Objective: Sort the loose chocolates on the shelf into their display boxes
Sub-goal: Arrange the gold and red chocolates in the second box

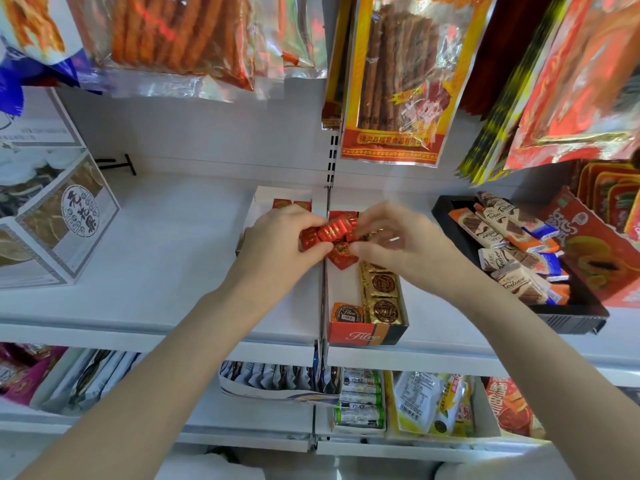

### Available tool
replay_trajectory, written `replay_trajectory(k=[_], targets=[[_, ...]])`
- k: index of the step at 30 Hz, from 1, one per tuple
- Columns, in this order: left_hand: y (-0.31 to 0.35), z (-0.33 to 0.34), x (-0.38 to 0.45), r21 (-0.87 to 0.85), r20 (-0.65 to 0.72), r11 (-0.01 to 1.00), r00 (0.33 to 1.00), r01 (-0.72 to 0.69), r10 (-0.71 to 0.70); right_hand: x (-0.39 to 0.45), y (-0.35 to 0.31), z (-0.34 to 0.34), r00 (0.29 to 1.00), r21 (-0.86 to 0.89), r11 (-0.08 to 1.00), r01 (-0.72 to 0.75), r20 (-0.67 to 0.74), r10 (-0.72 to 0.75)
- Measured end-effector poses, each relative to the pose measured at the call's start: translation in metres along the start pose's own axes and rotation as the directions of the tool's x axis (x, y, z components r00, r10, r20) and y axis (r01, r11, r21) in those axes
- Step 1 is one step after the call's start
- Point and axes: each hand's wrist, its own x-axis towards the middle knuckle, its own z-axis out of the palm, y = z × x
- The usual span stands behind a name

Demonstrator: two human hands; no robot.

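My left hand (277, 237) grips a bunch of red-wrapped chocolates (332, 230) above the middle of the shelf. My right hand (391, 244) meets it from the right, its fingers pinching at the same red chocolates. Below them stands the red and black Fileo display box (367, 336). It holds a row of gold chocolates (381, 289), one orange chocolate (347, 313) and a red chocolate (341, 258) at its far end. A white display box (263, 199) behind my left hand shows red chocolates (291, 203) inside.
A black tray (568, 315) of white, orange and blue chocolate bars (512, 251) stands at the right. A grey carton (52, 216) sits at the left. Snack bags hang above. White shelf (166, 244) lies bare between carton and boxes. A lower shelf holds more packets.
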Motion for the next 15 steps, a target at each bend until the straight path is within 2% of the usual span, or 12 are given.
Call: replay_trajectory(k=[2, 4, 10, 15], targets=[[0.006, 0.003, -0.004, -0.013, 0.046, 0.998, 0.997, -0.061, 0.062, 0.002, -0.001, 0.003, 0.998, 0.166, 0.984, -0.057, -0.017, 0.061], [0.010, 0.004, -0.008, -0.036, 0.074, 0.996, 0.994, -0.079, 0.082, 0.001, -0.003, 0.004, 0.998, 0.226, 0.973, -0.052, -0.004, 0.055], [0.008, -0.002, -0.007, -0.254, 0.130, 0.967, 0.991, 0.039, -0.006, -0.006, 0.002, -0.008, 0.995, 0.266, 0.959, -0.096, 0.039, 0.088], [0.013, -0.002, -0.008, -0.293, 0.260, 0.954, 0.965, 0.059, 0.020, -0.010, 0.004, -0.015, 0.994, 0.285, 0.952, -0.110, 0.050, 0.100]])
